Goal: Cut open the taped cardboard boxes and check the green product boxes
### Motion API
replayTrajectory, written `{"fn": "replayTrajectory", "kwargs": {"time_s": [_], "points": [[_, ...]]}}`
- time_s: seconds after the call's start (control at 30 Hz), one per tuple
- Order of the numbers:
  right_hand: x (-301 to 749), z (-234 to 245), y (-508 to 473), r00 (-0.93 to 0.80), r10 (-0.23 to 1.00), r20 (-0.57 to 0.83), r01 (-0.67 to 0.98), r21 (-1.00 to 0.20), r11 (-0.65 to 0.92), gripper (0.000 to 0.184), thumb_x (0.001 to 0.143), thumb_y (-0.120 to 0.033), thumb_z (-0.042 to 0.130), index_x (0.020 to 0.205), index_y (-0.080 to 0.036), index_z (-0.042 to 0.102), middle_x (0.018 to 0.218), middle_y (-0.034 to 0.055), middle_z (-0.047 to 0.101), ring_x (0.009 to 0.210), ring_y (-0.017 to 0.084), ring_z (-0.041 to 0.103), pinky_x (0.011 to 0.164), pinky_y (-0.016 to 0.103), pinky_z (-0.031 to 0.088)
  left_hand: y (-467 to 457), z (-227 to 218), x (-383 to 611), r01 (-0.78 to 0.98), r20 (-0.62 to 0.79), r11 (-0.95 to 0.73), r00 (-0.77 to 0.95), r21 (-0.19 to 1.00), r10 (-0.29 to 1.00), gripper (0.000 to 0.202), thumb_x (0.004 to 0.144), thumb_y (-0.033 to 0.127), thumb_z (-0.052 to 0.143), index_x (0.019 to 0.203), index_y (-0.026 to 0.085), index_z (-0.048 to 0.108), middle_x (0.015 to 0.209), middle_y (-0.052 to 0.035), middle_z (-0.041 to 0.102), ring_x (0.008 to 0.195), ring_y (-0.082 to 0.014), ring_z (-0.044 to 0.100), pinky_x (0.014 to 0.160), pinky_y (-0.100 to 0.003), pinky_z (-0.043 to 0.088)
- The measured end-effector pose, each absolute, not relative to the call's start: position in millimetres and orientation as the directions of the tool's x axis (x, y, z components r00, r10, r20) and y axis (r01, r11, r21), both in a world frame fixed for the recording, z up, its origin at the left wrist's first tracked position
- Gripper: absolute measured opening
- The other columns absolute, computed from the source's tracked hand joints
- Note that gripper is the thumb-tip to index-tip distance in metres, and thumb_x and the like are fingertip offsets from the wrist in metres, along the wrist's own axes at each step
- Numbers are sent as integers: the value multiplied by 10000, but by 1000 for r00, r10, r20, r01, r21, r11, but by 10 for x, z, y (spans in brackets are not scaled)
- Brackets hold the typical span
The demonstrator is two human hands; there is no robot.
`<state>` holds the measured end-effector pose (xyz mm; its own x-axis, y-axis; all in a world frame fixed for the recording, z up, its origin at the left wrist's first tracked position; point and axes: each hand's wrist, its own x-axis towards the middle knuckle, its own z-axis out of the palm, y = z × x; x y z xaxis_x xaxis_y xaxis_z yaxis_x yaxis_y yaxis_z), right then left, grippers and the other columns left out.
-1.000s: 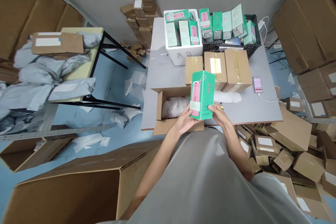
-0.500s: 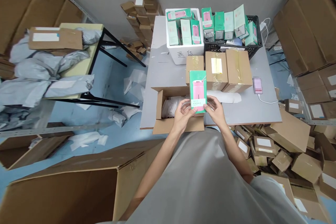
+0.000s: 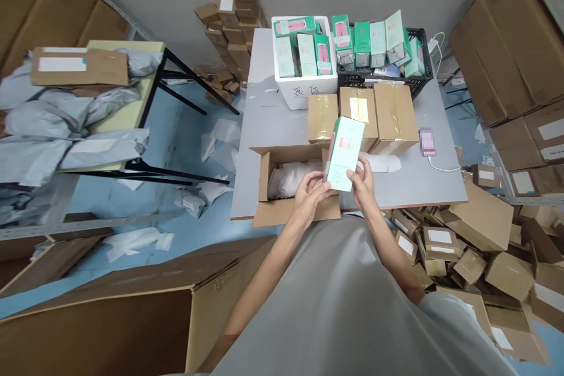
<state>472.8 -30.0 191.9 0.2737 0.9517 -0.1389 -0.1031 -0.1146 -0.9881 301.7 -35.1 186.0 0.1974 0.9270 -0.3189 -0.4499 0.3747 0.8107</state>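
i grip a small box (image 3: 348, 153) between my two hands, my left hand (image 3: 307, 194) closed on its lower left side and my right hand (image 3: 363, 181) on its lower right edge. the box is held up over the near part of the bench (image 3: 282, 129), leaning a little to the right. its pale green face, with a row of small coloured pictures, is toward me, and a narrow strip of another side shows at the left. beside my left hand, an open carton (image 3: 263, 179) has white wrapping (image 3: 286, 179) inside. farther back, three taped cartons (image 3: 372, 111) stand side by side; behind them are a white tub (image 3: 304, 91) and a black crate (image 3: 416, 88), both holding green boxes (image 3: 307, 54). to the right lie a white roll (image 3: 388, 163) and a phone (image 3: 427, 142) with a white cable (image 3: 445, 169).
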Motion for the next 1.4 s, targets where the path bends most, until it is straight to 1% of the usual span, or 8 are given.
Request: {"fn": "replayTrajectory", "kwargs": {"time_s": [0.1,0.33,0.47,0.63,0.87,1.1,1.23,1.4], "points": [[4729,1864,-294,239,955,-176,-134,-980,-147,912,773,-825,811,1425,-301,449,1343,142,799,1238,333,783,976,459,668,-330,1795,3025,-504,-380,447,237,739,894,660,684,494,1072,1129,240,655,1174,-58,791,1189,-311,793,1038,-541,699],[4720,1845,-271,195,970,-144,-129,-984,-120,889,777,-790,845,1439,-280,542,1455,158,757,1389,351,720,1119,493,631,-370,1709,3043,-471,-367,369,101,801,925,705,655,474,1083,1153,229,647,1264,-85,772,1236,-296,771,1026,-460,690],[4657,1831,-276,290,955,-53,-77,-997,-32,949,785,-701,908,1553,-282,539,1638,188,625,1448,335,666,1143,472,610,-382,1690,3078,-349,-260,224,-61,910,964,670,682,454,1062,1173,228,666,1309,-99,742,1272,-274,746,1071,-407,653],[4604,1742,-288,326,944,-52,-60,-998,-34,987,788,-617,952,1614,-281,526,1600,189,642,1374,322,699,1038,428,650,-453,1720,3092,-263,-91,70,-70,962,993,606,744,494,1025,1165,235,675,1507,-144,673,1439,-340,671,1032,-427,680],[4669,1642,-307,301,952,-53,-165,-986,-2,862,828,-569,955,1558,-295,589,1475,139,742,1290,305,744,1095,452,640,-366,1642,2920,-490,-384,440,216,753,898,741,727,443,1062,1347,236,713,1554,-164,700,1435,-397,696,1124,-582,658],[4654,1629,-321,243,970,-13,-169,-985,29,891,866,-585,930,1616,-293,546,1521,146,730,1359,325,730,1153,475,612,-319,1559,2905,-542,-400,491,285,682,871,648,698,310,1072,1269,196,787,1296,-117,840,1260,-324,797,1183,-542,620],[4676,1616,-315,217,976,4,-149,-988,38,915,892,-636,891,1652,-286,523,1571,161,701,1441,344,690,1200,504,590,-337,1552,2947,-527,-406,452,208,720,890,766,641,363,1088,1315,204,762,1308,-128,832,1291,-334,778,1167,-520,621],[4636,1652,-322,285,958,5,-69,-997,26,947,872,-642,900,1666,-292,522,1666,180,617,1506,338,636,1207,504,595,-409,1578,3037,-351,-285,258,-26,900,958,753,674,384,1050,1332,224,720,1395,-133,775,1369,-339,723,1173,-489,603]]}}
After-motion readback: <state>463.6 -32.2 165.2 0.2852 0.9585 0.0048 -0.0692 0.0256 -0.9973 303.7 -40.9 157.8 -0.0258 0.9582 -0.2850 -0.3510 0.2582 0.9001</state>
